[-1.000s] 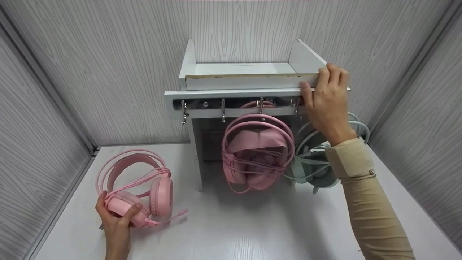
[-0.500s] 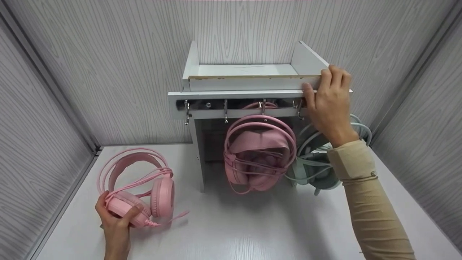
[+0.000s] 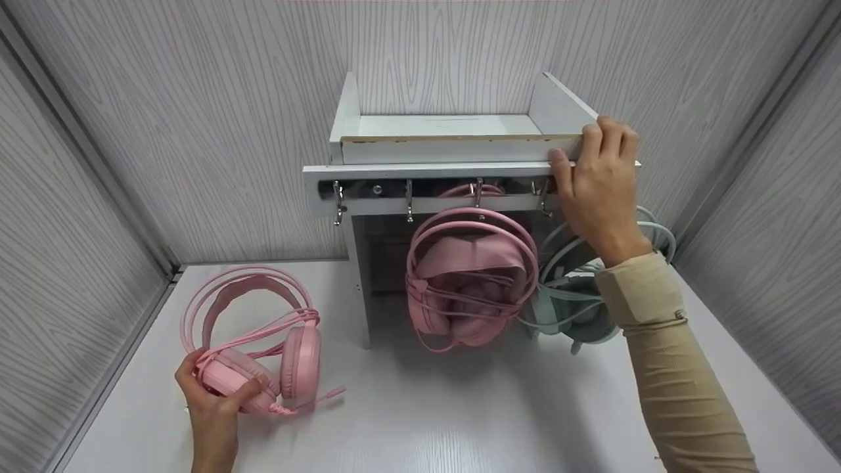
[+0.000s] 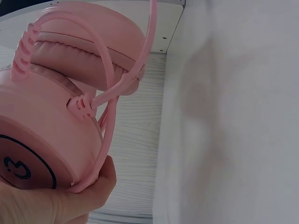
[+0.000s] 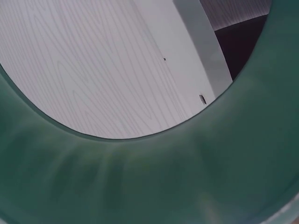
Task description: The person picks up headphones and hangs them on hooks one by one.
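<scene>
My left hand (image 3: 213, 414) holds a pink headset (image 3: 302, 361) by one ear cup, thumb on the near side, over the left of the table. In the left wrist view the pink ear cup (image 4: 46, 107) bears a dark logo, and looped cable runs across it. My right hand (image 3: 601, 184) grips the right front corner of a white shelf rack (image 3: 453, 154), thumb in front and fingers over the top. A second pink headset (image 3: 470, 256) hangs from the rack's front. Behind my right wrist hangs a green headset (image 3: 588, 322), partly hidden; its green padding (image 5: 140, 182) fills much of the right wrist view.
Several metal hooks line the rack's front rail, including a bare hook (image 3: 338, 203) at the left end and another bare hook (image 3: 409, 200) beside it. A white table (image 3: 427, 420) lies below. Wood-patterned panels (image 3: 217, 131) enclose the back and both sides.
My left hand and its pink headset have shifted slightly right. My right hand keeps its grip on the rack, and the hanging headsets stay put.
</scene>
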Demonstrator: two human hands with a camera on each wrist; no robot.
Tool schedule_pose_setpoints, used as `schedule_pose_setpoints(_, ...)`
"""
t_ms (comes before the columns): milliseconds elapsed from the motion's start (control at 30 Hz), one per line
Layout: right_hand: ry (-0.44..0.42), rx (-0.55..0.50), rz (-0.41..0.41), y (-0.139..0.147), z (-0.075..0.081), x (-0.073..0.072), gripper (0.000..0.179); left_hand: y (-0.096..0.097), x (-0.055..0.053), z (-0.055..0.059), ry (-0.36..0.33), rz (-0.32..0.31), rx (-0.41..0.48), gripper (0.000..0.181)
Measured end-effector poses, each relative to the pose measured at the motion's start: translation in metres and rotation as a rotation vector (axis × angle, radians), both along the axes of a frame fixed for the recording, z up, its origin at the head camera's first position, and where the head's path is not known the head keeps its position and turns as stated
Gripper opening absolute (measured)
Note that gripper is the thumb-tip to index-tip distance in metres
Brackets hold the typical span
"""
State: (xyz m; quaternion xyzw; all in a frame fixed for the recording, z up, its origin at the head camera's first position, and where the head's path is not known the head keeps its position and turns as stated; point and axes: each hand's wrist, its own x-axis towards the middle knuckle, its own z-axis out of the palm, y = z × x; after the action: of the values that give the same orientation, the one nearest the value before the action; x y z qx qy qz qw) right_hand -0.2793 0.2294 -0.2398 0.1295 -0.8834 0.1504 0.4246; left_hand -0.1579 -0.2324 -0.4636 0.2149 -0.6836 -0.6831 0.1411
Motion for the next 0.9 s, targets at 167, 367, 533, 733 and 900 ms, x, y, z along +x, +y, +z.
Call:
schedule_pose_setpoints(167, -0.001, -0.002, 0.002, -0.0007, 0.0025, 0.0002, 0.056, 0.0027, 0.0004, 0.0006, 0.009, -0.006, -0.009, 0.098)
schedule_pose_setpoints(367, 0.006, -0.010, 0.008, -0.0011, 0.0021, 0.0006, 0.055, 0.0049, 0.0006, 0.0029, 0.027, 0.003, -0.044, 0.098)
schedule_pose_setpoints(533, 0.008, -0.005, 0.006, -0.0007, 0.0008, 0.0009, 0.055, 0.0036, 0.0016, 0.0035, 0.006, 0.012, -0.029, 0.098)
schedule_pose_setpoints(733, 0.004, 0.003, 0.002, 0.0005, -0.0004, 0.0005, 0.054, 0.0029, 0.0030, 0.0025, 0.054, 0.007, -0.052, 0.095)
schedule_pose_setpoints(900, 0.014, 0.008, 0.005, 0.0007, 0.0006, 0.0003, 0.052, 0.0037, 0.0031, 0.0026, 0.064, 0.004, -0.082, 0.093)
